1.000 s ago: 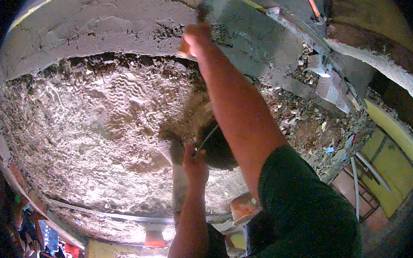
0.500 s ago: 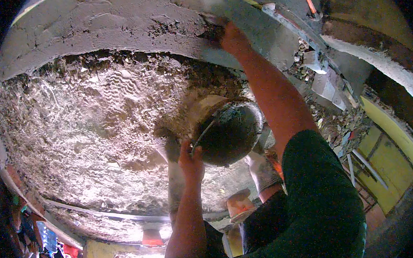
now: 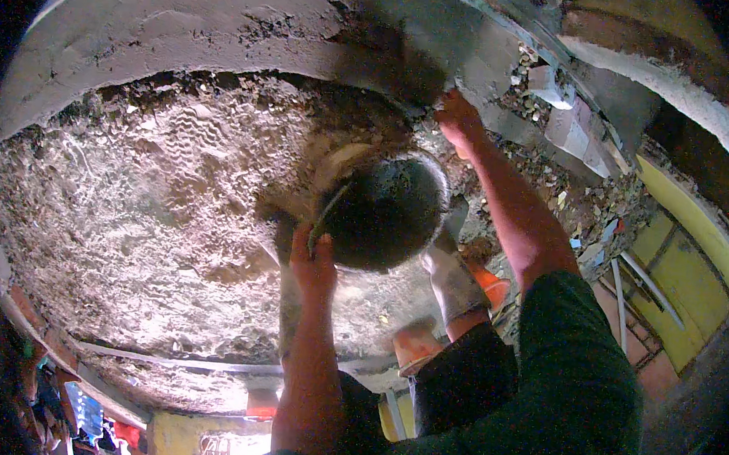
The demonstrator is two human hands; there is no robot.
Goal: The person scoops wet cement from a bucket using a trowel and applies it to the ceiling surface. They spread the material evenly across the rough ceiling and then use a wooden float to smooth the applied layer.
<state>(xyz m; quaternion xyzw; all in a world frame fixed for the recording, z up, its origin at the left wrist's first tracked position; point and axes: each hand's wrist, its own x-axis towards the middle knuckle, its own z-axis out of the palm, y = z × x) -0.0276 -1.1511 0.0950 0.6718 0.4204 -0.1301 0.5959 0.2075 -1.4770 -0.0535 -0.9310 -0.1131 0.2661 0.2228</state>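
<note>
My left hand [image 3: 313, 262] is closed on the near left rim of a round, dark bucket [image 3: 382, 216], its thumb over the edge. The bucket is tilted with its mouth toward me, and its inside is too dark to make out. My right hand [image 3: 458, 122] is closed, to the right beyond the bucket, beside the lower edge of a grey plastered band [image 3: 227, 19]. What its fingers hold, if anything, is hidden. Damp dark patches and rough pitted spots show on the plaster.
Rough, pale, lumpy ground [image 3: 171, 214] spreads to the left. Broken rubble [image 3: 553, 186] and white blocks [image 3: 552, 87] lie to the right. Orange-edged containers [image 3: 415, 349] stand close to my legs. Pale pipes [image 3: 652, 288] lean by a yellow wall at the right.
My right hand has come down and right from the plastered surface, toward its lower edge. The bucket and my left hand have shifted slightly up and left in view.
</note>
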